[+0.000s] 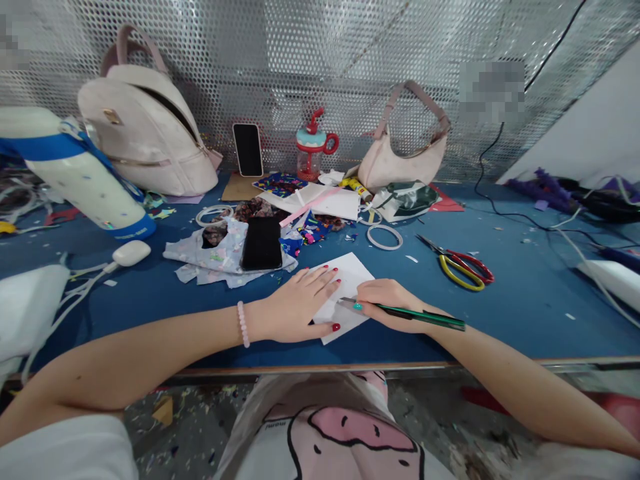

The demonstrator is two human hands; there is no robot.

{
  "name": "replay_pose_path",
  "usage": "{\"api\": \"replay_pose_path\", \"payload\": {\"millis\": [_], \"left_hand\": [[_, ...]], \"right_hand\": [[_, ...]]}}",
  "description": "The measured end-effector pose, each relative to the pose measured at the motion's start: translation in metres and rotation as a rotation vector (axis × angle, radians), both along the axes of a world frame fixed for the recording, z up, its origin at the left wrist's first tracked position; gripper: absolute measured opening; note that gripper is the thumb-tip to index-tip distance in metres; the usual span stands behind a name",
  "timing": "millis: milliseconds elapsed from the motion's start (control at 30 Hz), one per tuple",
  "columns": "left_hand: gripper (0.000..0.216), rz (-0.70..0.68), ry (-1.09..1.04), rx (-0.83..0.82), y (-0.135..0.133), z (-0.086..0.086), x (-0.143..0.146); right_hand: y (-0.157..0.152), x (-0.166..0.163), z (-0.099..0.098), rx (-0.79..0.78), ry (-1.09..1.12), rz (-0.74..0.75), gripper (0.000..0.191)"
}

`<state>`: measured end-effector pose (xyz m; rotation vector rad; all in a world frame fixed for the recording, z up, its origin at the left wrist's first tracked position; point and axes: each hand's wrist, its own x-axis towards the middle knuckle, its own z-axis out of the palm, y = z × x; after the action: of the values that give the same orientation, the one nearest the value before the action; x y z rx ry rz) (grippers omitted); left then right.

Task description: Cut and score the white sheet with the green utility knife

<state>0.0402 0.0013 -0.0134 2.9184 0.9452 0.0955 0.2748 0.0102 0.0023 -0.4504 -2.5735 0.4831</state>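
Observation:
A white sheet of paper [353, 269] lies at an angle on the blue table near its front edge. My left hand [295, 303] rests flat on the paper's left part, fingers stretched and apart, holding nothing. On the right side of the sheet, my right hand [387, 301] is closed around a slim green pen-shaped tool [420, 315]. Its thin grey tip points left and reaches over the paper close to my left fingers; whether it is a pen or a knife, I cannot tell. Scissors [463, 269] with red and yellow handles lie to the right of my right hand.
Behind the paper are a black phone [262, 243], patterned cloth-like pieces [220, 250] and a roll of white tape [385, 237]. A large bottle [83, 177], backpack [150, 133], red-handled cup [310, 150] and handbag [405, 157] stand farther back. White cables [90, 287] run at the left.

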Motion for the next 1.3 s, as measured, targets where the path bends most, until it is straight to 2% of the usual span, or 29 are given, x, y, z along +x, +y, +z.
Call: {"api": "replay_pose_path", "payload": {"millis": [333,667,1300], "left_hand": [[0.075,-0.002,-0.001,-0.006,-0.0001,0.001,-0.0004],[0.076,0.007,0.02,-0.007,-0.0004,0.0025,0.0004],[0.077,0.012,0.021,-0.021,-0.0015,0.0039,0.0004]], "right_hand": [[-0.0008,-0.0001,-0.0049,0.014,-0.026,-0.041,0.029],[-0.0026,-0.0034,-0.0003,0.003,-0.012,-0.064,0.03],[-0.0023,0.0062,0.0024,-0.039,-0.039,-0.01,0.032]]}}
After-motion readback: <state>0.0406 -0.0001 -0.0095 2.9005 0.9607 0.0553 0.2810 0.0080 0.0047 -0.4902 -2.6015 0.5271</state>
